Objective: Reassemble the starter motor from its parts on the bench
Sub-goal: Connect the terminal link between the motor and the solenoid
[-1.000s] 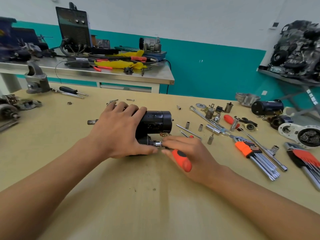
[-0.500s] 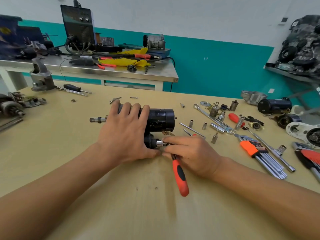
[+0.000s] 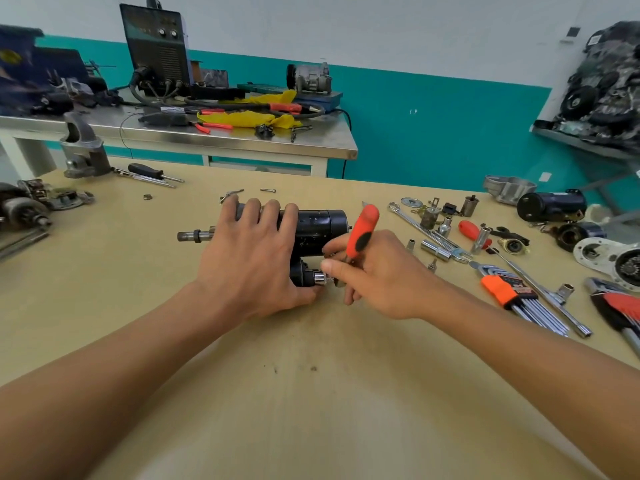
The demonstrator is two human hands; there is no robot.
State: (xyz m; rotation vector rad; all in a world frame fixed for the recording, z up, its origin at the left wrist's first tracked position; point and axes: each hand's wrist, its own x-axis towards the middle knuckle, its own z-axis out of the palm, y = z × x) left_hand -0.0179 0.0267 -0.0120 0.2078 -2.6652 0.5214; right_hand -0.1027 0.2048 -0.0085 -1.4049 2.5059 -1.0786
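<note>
Head view: the starter motor (image 3: 322, 226) lies on its side mid-bench (image 3: 311, 393), its shaft (image 3: 194, 235) pointing to 9 o'clock. The left hand (image 3: 252, 258) grips its black body, fingers curved over the top and thumb down by the smaller cylinder at the motor's 6 o'clock. The right hand (image 3: 381, 275) pinches the ratchet (image 3: 362, 230) near its head, where a chrome socket (image 3: 319, 277) sits on that cylinder's end. Half a second ago the orange handle trailed toward 6 o'clock; now it stands toward 12. A hex key set (image 3: 502, 289) lies at 3 o'clock of the right hand.
</note>
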